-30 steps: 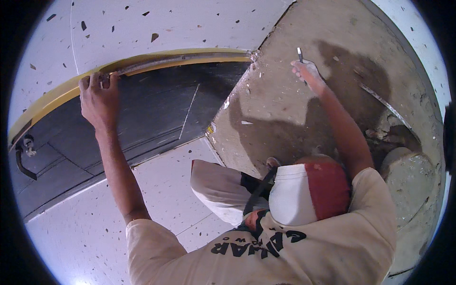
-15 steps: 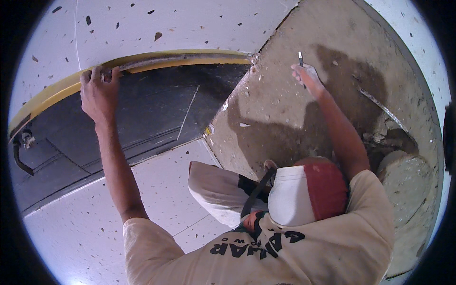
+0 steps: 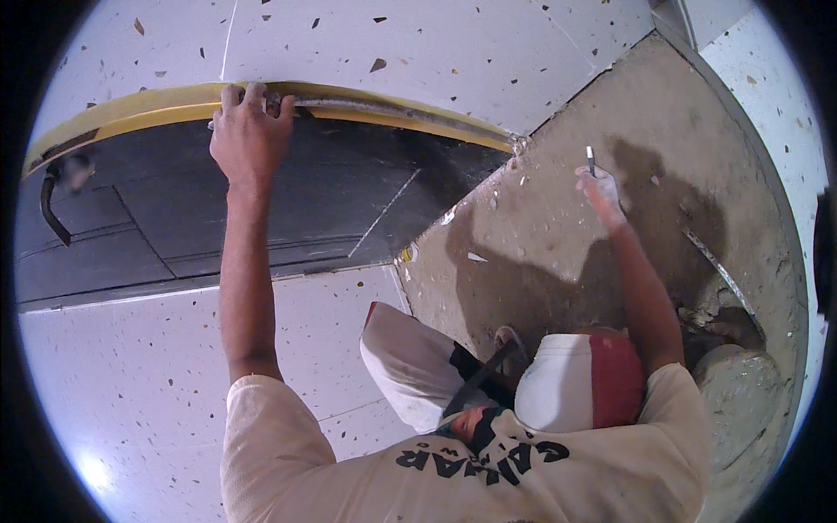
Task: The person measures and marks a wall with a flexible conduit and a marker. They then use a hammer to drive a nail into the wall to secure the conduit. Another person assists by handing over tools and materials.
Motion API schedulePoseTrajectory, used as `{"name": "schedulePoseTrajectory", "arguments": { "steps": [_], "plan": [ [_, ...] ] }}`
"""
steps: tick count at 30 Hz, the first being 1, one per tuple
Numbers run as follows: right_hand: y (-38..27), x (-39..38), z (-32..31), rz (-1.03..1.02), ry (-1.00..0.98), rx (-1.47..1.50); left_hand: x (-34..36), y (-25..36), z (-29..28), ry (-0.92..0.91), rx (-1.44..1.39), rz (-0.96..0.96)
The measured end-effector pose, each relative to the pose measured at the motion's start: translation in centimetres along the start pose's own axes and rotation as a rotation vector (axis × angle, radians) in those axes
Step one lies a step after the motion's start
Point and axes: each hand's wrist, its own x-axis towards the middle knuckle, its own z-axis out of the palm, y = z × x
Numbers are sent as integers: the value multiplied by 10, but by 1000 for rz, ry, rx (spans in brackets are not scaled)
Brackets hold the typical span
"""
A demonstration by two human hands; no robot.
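Observation:
My left hand (image 3: 251,131) curls its fingers over a thin grey bar (image 3: 349,106) along the yellow edge (image 3: 131,112) of a dark, door-like panel (image 3: 288,183). A black bent handle (image 3: 52,209) sticks out near the panel's left end. Away to the right, above the bare ground, my right hand (image 3: 602,193) is closed round a small pen-like marker (image 3: 590,161) with a pale tip, pointing away from me. What the left fingers do on the far side of the bar is hidden.
White speckled slabs (image 3: 471,52) border the panel beyond, with more speckled floor (image 3: 174,366) nearer me. Rough brown ground (image 3: 558,235) lies to the right, holding a thin pale strip (image 3: 722,270) and a rounded stone-like lump (image 3: 741,401). My bent knees (image 3: 410,357) are below.
The view has shifted, so the panel and both hands sit further right. The left hand keeps its grip on the bar, and the right still holds the marker.

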Motion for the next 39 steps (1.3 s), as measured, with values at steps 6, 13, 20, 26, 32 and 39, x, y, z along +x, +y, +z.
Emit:
{"name": "schedulePoseTrajectory", "arguments": {
  "steps": [6,13,20,26,32,39],
  "plan": [
    [-98,-27,86,-226,-153,-429,-9,-5,1,-45,16,-23],
    [-155,-26,180,-760,-351,-610,-5,-2,3,18,13,6],
    [-159,-19,206,-763,-304,-676,-4,1,4,37,17,6],
    [-162,-13,206,-742,-316,-684,-4,1,2,37,16,20],
    [-155,-11,212,-758,-283,-645,-5,0,3,33,17,13],
    [-157,-10,212,-749,-298,-591,-8,0,1,18,16,5]
  ]
}}
